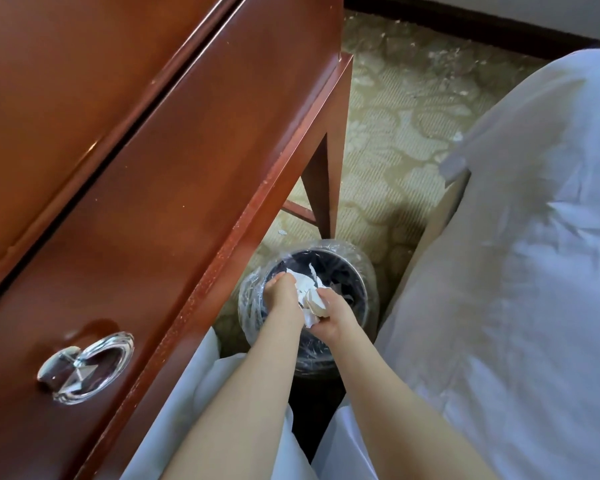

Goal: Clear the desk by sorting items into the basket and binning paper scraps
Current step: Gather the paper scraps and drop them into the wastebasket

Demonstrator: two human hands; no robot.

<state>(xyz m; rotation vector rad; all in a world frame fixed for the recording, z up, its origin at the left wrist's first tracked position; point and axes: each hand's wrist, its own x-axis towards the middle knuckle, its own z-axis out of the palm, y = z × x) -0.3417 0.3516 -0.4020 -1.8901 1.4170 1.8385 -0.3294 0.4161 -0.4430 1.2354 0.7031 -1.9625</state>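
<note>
White crumpled paper scraps [309,294] sit bunched between my hands above the plastic-lined bin [357,268]. My left hand [280,289] curls shut against the wad's left side; my right hand [329,315] clutches its lower right. Ragged and shapeless, the wad shows no clear long axis.

A reddish-brown wooden desk [146,188] is filling the left side, its top bare except for a clear glass ashtray [85,368] sitting near the desk's near edge. Beside the desk's leg, a patterned green carpet [388,133] is carrying a round bin [362,271] lined with clear plastic. A white-covered bed [520,271] is standing across the carpet from the desk.
</note>
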